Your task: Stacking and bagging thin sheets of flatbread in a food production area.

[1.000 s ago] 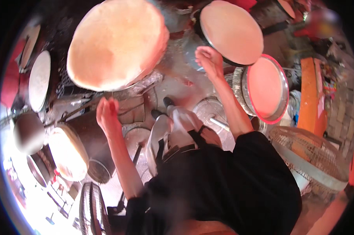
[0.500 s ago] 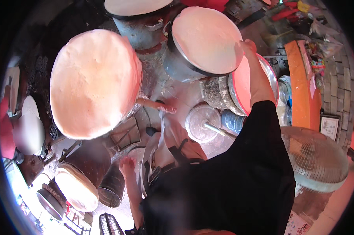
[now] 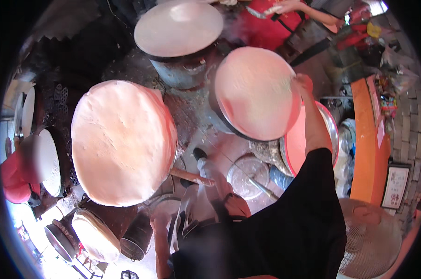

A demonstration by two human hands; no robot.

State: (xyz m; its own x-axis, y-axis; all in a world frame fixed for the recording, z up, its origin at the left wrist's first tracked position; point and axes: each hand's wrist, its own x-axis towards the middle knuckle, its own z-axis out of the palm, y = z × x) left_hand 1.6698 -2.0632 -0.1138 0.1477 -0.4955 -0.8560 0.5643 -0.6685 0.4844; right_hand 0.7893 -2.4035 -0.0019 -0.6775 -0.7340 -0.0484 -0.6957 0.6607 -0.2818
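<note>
My right hand [image 3: 303,84] is at the right edge of a large, thin, pale pancake [image 3: 257,93] on a round dark-rimmed griddle. Its fingers curl in at that edge; their tips are hidden, so whether they pinch the pancake or something else does not show. Low beside my body, my left hand [image 3: 159,222] is closed and looks bare. A dark cylindrical bin [image 3: 137,237] is the thing nearest to it. On the left rises a thick stack of round pale pancakes [image 3: 122,144], with a wooden bar [image 3: 192,176] sticking out below it.
Beneath my right forearm stands a pink-rimmed basin [image 3: 295,144]. A translucent lid [image 3: 248,176] with a stick across it lies near my legs. Another steaming griddle [image 3: 179,28] is ahead, close to a person in red [image 3: 275,28]. A fan [image 3: 368,237] stands to my right.
The whole view has shifted, so the griddles and stack sit lower in the picture. My right hand keeps its place at the pancake's edge. The person in red ahead shows more, with an arm.
</note>
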